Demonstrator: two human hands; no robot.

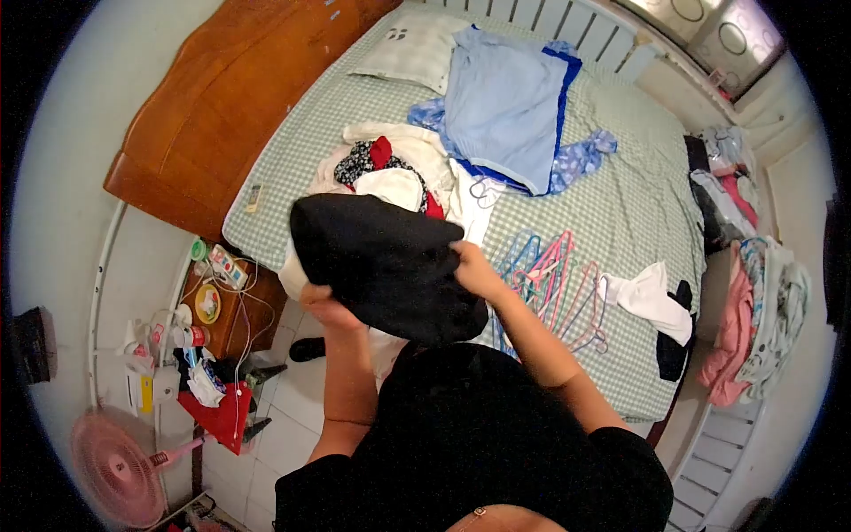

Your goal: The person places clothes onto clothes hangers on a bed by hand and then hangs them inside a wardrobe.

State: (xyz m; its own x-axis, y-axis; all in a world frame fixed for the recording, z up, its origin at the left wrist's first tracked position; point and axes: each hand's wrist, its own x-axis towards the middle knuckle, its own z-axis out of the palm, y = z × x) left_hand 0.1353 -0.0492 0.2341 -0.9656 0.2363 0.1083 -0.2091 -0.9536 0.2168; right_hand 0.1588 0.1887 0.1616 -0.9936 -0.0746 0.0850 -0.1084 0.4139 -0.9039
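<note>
A black garment [377,257] is stretched between my two hands above the near edge of the bed; its exact kind cannot be made out. My left hand [330,306] grips its lower left side, with the fingers partly hidden by the cloth. On the right edge, my right hand [472,269] is closed on the fabric. Just beyond it lies a heap of white, red and black-patterned clothes [390,168]. Several plastic hangers [550,284] in blue, pink and green lie on the sheet to the right of my right hand.
A light blue top [505,106] lies spread on the bed [638,213], near a pillow [408,53]. White and black clothes [651,293] are at the right. A cluttered nightstand [239,319] and a pink fan [120,465] stand at the left. More clothes [749,319] hang at far right.
</note>
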